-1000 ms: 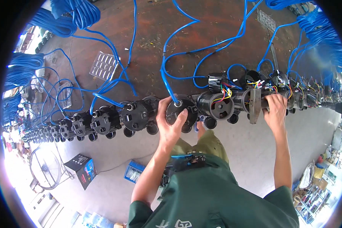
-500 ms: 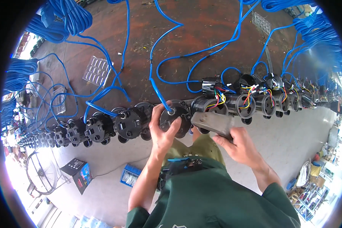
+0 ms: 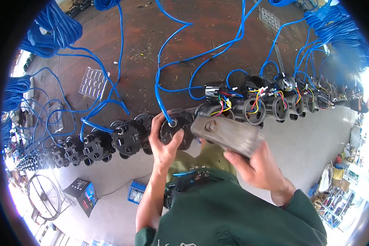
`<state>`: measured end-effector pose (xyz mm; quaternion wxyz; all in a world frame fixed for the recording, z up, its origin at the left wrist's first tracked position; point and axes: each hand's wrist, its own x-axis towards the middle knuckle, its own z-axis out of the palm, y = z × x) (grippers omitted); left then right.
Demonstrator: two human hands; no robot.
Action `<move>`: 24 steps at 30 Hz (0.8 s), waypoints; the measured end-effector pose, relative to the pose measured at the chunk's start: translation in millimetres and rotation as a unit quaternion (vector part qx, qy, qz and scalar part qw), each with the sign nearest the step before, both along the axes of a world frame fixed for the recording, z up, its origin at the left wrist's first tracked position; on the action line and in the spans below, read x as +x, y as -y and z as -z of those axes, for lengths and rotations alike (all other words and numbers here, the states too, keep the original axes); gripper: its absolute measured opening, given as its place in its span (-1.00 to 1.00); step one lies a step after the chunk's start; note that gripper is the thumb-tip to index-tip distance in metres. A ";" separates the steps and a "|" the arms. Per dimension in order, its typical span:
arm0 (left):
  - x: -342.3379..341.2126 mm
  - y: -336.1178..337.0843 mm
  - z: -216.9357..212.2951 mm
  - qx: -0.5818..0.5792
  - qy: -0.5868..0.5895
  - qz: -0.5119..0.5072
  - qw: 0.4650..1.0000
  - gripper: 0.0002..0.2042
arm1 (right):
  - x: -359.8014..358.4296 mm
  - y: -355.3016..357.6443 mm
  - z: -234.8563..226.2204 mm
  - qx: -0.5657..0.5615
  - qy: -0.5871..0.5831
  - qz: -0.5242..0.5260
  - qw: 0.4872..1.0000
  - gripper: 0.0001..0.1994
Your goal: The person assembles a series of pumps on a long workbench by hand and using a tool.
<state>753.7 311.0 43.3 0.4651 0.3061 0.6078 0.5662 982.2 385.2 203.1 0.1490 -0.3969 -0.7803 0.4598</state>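
Note:
My left hand [image 3: 163, 143] is wrapped round the side of a black cylindrical housing [image 3: 183, 125], thumb on its round end face. A blue cable [image 3: 162, 100] enters that face through a fitting. My right hand [image 3: 256, 167] grips a worn grey-brown block [image 3: 227, 132] with a dark round mark near its far end. The block is tilted, its tip close to the housing's right side; whether they touch I cannot tell. Left of my left hand, capped black housings [image 3: 127, 137] stand in a row. On the right, open housings [image 3: 254, 110] show red, yellow and green wires.
Coiled blue cables [image 3: 59, 26] lie on the brown worktable [image 3: 139, 53], with loose lengths running to the housings. A clear plastic tray [image 3: 93, 83] rests at left. On the floor are a blue crate [image 3: 136, 192], a printed box [image 3: 83, 197] and a spoked wheel [image 3: 44, 192].
My right hand has raised and turned the block, which now appears larger and slightly blurred. My left hand keeps its hold on the housing. The whole view has shifted a little.

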 end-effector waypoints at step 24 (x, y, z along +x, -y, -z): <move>-6.1 16.3 35.5 0.124 -0.260 -0.007 0.957 0.04 | -69.1 28.9 -23.5 -0.026 0.117 -0.075 0.990 -0.74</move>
